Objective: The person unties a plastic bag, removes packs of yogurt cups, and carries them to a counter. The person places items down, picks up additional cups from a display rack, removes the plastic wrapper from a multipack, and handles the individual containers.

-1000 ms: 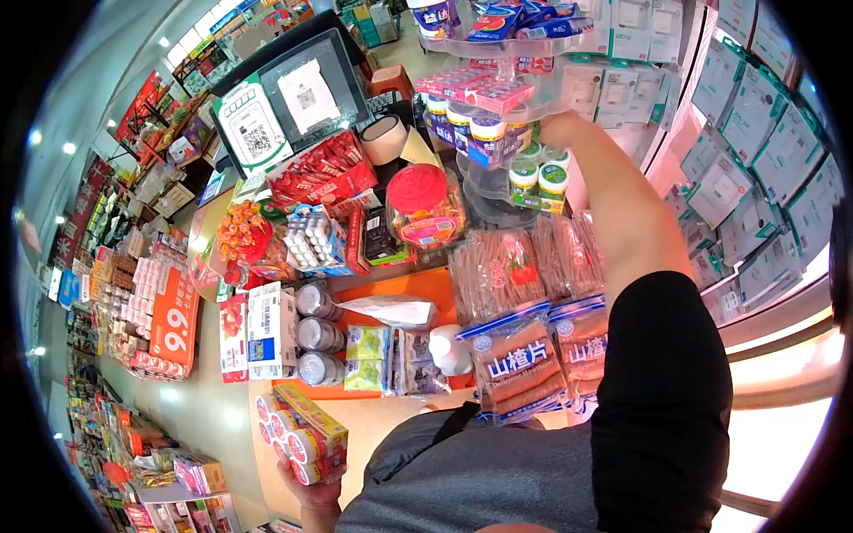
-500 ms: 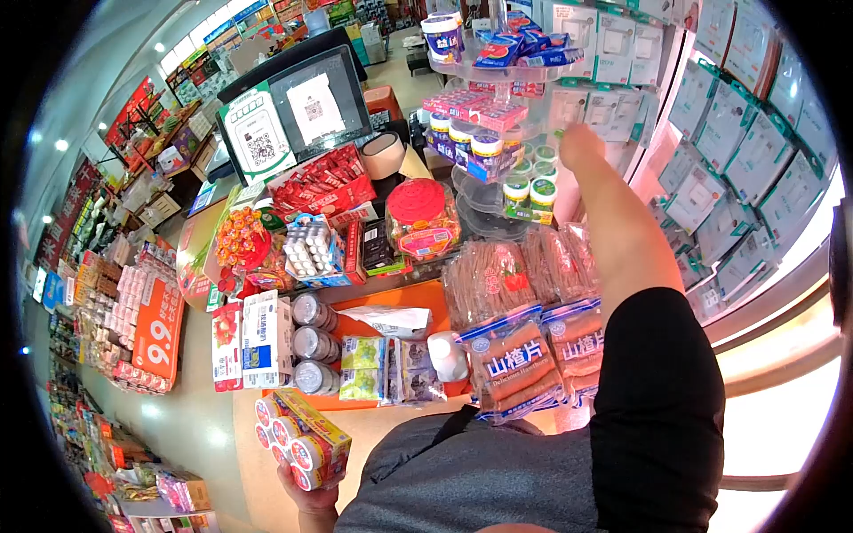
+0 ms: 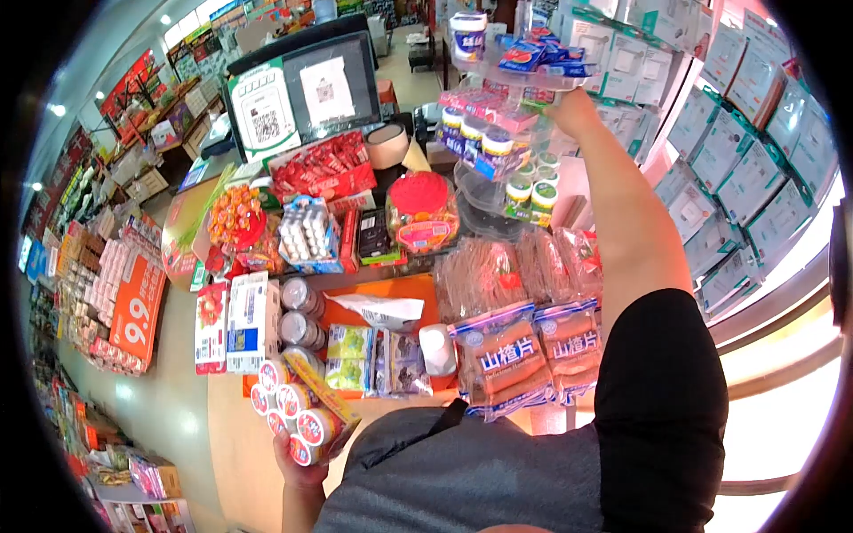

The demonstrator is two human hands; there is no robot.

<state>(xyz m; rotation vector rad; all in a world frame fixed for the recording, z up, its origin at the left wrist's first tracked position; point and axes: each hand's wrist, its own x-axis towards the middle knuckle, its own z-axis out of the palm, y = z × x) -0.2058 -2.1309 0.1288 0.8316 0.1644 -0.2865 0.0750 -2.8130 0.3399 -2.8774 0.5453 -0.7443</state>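
Note:
My left hand (image 3: pixel 302 466) is closed around a shrink-wrapped multipack of round tubs (image 3: pixel 293 409) with red-and-white lids and a yellow side panel, tilted over the counter's near left part. My right hand (image 3: pixel 576 114) reaches far forward to a clear tiered display rack (image 3: pixel 533 78), just under its top tier. Its fingers are bent together, and a small green bit shows at their tips; what it is, I cannot make out. Nearby on the rack are blue-and-white gum tubs (image 3: pixel 484 142), pink boxes (image 3: pixel 484 105) and green-lidded tubs (image 3: pixel 530 195).
Hawthorn slice bags (image 3: pixel 511 355) lie at the counter's front right, beside a white bottle (image 3: pixel 437 349). Grey-lidded cans (image 3: pixel 302 330) and a milk carton (image 3: pixel 251 324) stand left. Behind are a candy jar (image 3: pixel 420 211) and a screen (image 3: pixel 324 89). Boxed goods (image 3: pixel 746 169) hang on the right.
My right hand has moved up and left, from beside the rack to its upper tiers. The multipack in my left hand has risen slightly, nearer the cans. The view has shifted a little.

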